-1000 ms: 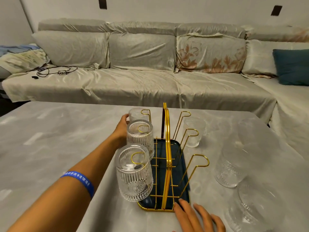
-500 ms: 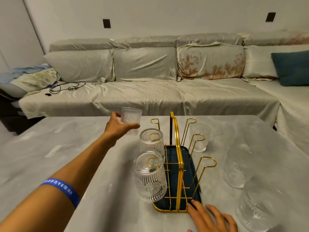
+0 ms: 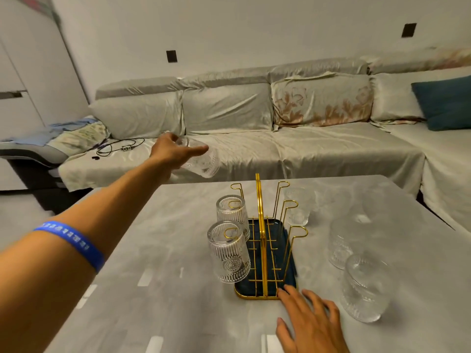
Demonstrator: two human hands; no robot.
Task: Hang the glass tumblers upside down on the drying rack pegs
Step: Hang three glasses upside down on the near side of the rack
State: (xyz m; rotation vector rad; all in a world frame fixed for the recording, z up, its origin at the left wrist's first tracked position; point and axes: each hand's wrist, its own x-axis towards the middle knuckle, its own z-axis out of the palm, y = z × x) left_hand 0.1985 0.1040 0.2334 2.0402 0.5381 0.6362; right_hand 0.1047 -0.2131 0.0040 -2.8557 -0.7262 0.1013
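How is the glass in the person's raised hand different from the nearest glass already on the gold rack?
The held tumbler is lifted off the table in the left hand and tilted sideways; the nearest hung tumbler sits upside down over a rack peg, untouched. The held one looks blurred, the hung one sharp. Both are clear ribbed glass.

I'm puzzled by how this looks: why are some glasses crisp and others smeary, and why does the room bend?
Head view: the two hung tumblers are sharp; the tumbler in the left hand is motion-blurred; the glasses on the table at right look hazy; the wide lens bows the wall edge; soft light glares on the table.
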